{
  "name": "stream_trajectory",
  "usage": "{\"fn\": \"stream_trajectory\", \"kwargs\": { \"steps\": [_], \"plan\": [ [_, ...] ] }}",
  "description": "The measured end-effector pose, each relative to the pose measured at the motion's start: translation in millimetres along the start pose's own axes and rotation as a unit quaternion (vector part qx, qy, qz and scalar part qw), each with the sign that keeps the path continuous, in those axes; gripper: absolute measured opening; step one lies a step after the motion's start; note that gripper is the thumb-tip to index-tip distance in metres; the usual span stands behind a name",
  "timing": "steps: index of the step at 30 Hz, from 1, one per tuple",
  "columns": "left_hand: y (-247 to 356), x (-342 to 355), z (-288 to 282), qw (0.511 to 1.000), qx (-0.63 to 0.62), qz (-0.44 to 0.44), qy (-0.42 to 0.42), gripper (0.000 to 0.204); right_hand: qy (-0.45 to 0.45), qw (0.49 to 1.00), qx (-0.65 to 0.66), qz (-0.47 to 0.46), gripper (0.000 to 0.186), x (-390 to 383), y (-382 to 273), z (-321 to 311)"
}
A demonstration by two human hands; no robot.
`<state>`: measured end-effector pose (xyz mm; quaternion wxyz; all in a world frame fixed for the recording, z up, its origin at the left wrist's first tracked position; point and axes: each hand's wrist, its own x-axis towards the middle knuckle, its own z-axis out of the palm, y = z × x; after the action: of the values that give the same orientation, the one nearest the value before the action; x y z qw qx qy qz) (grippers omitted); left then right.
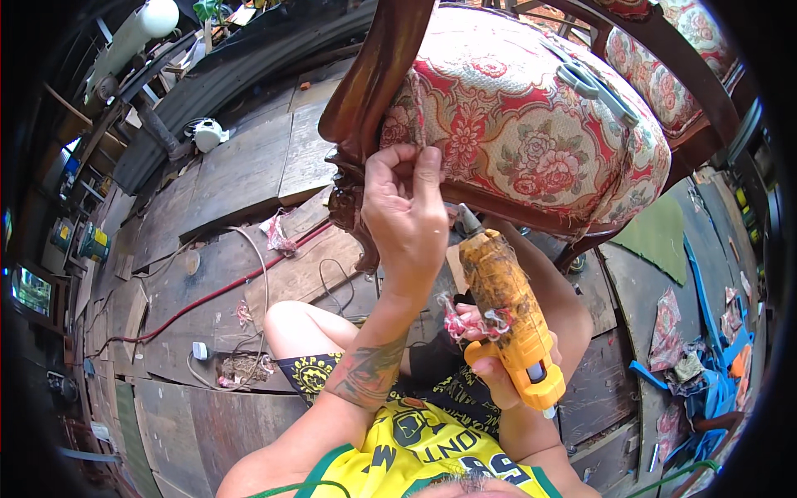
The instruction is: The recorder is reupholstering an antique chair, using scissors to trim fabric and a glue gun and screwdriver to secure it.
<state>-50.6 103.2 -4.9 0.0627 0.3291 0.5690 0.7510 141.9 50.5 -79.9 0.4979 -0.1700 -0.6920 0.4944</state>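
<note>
Pinching soft-looking floral fabric piping (418,112) at the red-and-cream upholstered seat (531,124) with my left hand (407,202), I judge the stiff yellow plastic glue gun (508,300) heavier, best held low, where my right hand (498,380) wraps it.

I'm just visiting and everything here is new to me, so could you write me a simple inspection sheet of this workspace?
Surface: worn wooden floor, panels unevenly laid.
Work items: floral chair seat with cord trim; stained yellow glue gun; grey scissors lying on the seat.
Clutter: floral fabric scraps and blue strips at right.
Hands: left hand pinches the cord trim; right hand grips the glue gun, nozzle near the seat's edge.
Cables: red line and pale cable, on the floor at left.
Surroundings: more floral upholstery, upper right.
</note>
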Motion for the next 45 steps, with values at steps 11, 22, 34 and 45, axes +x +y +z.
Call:
{"fn": "stream_trajectory", "kwargs": {
  "steps": [11, 22, 34, 45],
  "plan": [
    [-19.3, 5.0, -19.1, 0.928, 0.205, 0.305, -0.056, 0.06, 0.094, 0.995, -0.042, 0.011, 0.05, 37.6, -41.7, 16.6],
    [-26.4, 19.6, -34.3, 0.92, 0.225, 0.299, -0.112, 0.064, 0.043, 0.991, -0.122, -0.017, 0.051, 55.4, -45.7, 38.2],
    [-49.2, 3.5, -37.7, 0.928, 0.178, 0.282, -0.168, 0.037, 0.091, 0.991, -0.095, -0.019, 0.05, 85.9, -45.0, 52.5],
    [-76.9, 13.0, -40.2, 0.934, 0.063, 0.25, -0.246, 0.024, 0.085, 0.981, -0.149, -0.088, 0.062, 98.8, -32.8, 56.9]
  ]
}}
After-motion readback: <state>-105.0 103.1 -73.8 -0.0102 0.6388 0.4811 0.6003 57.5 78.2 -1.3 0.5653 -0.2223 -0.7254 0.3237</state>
